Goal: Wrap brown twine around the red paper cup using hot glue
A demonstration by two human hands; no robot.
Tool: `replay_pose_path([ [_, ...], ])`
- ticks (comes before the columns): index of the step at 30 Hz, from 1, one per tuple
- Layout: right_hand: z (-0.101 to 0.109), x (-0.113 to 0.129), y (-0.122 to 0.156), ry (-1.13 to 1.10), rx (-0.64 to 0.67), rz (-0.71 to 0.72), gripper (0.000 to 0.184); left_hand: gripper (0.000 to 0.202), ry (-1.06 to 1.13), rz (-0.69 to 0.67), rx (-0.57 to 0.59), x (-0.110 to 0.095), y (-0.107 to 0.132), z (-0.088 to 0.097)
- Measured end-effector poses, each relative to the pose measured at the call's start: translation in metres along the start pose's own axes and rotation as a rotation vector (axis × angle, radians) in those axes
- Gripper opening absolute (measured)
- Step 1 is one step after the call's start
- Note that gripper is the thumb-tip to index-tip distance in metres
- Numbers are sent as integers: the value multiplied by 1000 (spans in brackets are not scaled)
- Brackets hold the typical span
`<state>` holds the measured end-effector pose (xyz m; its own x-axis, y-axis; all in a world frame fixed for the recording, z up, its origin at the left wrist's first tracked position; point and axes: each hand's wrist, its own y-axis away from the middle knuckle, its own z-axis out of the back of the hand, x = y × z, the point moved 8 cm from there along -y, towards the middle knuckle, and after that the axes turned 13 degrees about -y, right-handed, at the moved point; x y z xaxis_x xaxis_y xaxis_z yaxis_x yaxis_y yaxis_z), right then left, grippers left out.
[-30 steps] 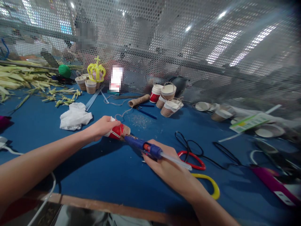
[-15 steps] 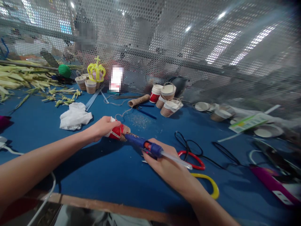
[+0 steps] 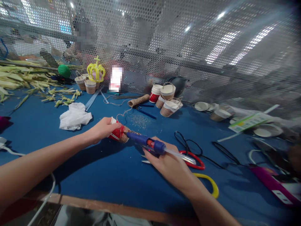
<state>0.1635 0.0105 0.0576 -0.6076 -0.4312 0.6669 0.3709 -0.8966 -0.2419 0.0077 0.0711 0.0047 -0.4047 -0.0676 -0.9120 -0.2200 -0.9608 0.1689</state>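
My left hand [image 3: 102, 128] is closed round a red and white paper cup [image 3: 117, 133] that lies on its side, its far end wound with brown twine. My right hand [image 3: 168, 163] grips a blue glue gun [image 3: 147, 143] with a clear glue stick poking out of its back. The gun's nozzle touches the twine-wrapped end of the cup. A strand of twine runs from the cup back to a twine spool [image 3: 138, 100].
The blue table [image 3: 113, 175] bears red scissors [image 3: 191, 158], yellow scissors [image 3: 209, 183], black scissors [image 3: 185, 141], crumpled white tissue [image 3: 74, 116], twine-wrapped cups [image 3: 168, 100], a yellow crown [image 3: 96, 71] and green leaf strips [image 3: 23, 81]. A perforated metal screen [image 3: 188, 47] stands behind, a person beyond it.
The glue gun's nozzle has slid a little up and right along the cup's twine-wrapped end; the cup has turned slightly in my left hand.
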Motion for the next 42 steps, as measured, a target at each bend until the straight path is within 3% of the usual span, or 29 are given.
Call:
replay_pose_path([
  [5, 2, 5, -4, 40, 28, 4, 12, 21, -62, -26, -35, 0, 0, 2],
  [10, 1, 7, -1, 83, 10, 59, 10, 26, -57, -60, 51, -2, 0, -5],
  [14, 3, 6, -1, 183, -19, 117, 12, 28, -74, -61, 17, -1, -1, -2],
  [19, -4, 20, 1, 450, 63, 300, 25, 28, -79, -67, 28, -3, -1, -4],
  [24, -2, 19, 1, 462, 95, 241, 26, 26, -71, -73, 52, -4, 0, -6],
  [30, -9, 9, 2, 646, 196, 347, 35, 29, -111, -98, 18, -7, 2, -3],
  [37, -5, 13, 4, 465, 164, 344, 30, 26, -78, -90, 54, -9, 3, -5],
  [42, 5, -2, -6, 116, 72, 25, 19, 26, -113, -99, 33, -7, 3, -3],
])
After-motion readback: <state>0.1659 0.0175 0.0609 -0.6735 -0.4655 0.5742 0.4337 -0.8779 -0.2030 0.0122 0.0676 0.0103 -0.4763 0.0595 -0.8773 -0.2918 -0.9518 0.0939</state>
